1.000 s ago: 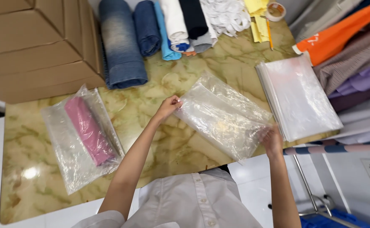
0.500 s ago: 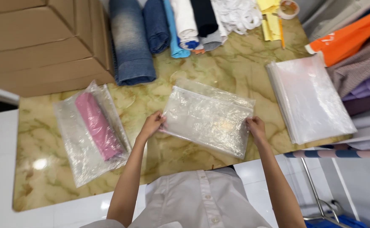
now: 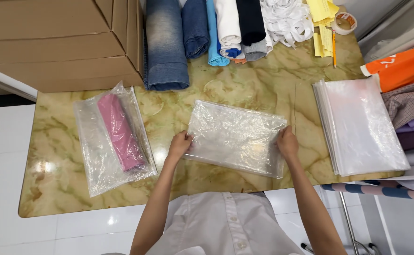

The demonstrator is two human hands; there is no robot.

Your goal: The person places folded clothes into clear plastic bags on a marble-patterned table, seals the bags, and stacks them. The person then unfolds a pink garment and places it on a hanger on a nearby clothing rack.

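Head view, looking straight down at a marble-patterned table (image 3: 245, 75), glossy, cream veined with green. Far left at the back sit flat brown cardboard boxes (image 3: 60, 42), matte and square-edged, pushed against the table's rear. In front of them lies a filled bag (image 3: 115, 137): thin crinkled clear plastic around a rolled pink garment (image 3: 121, 132), soft and tube-shaped, set off to the side, well apart from the hands.

Next comes the left hand (image 3: 179, 145), fingers curled over the left edge of an empty clear plastic bag (image 3: 237, 137), pinching the film against the tabletop. That bag lies flat in the middle of the table just in front of the person, slightly skewed, wrinkled and shiny. The right hand (image 3: 287, 143) grips its right edge likewise, so the sheet is held taut between the two, which seems to keep the slippery film flat.

Behind, along the back edge, rolled garments (image 3: 202, 33) lie side by side: faded denim, blue, white, dark and grey cloth, then a heap of white fabric (image 3: 285, 19), yellow paper slips (image 3: 321, 23), a pencil (image 3: 333, 47) and a tape roll (image 3: 345, 22). To the right a neat stack of clear bags (image 3: 363, 125) lies near the right hand. Beyond the edge hang orange and checked clothes (image 3: 405, 80).
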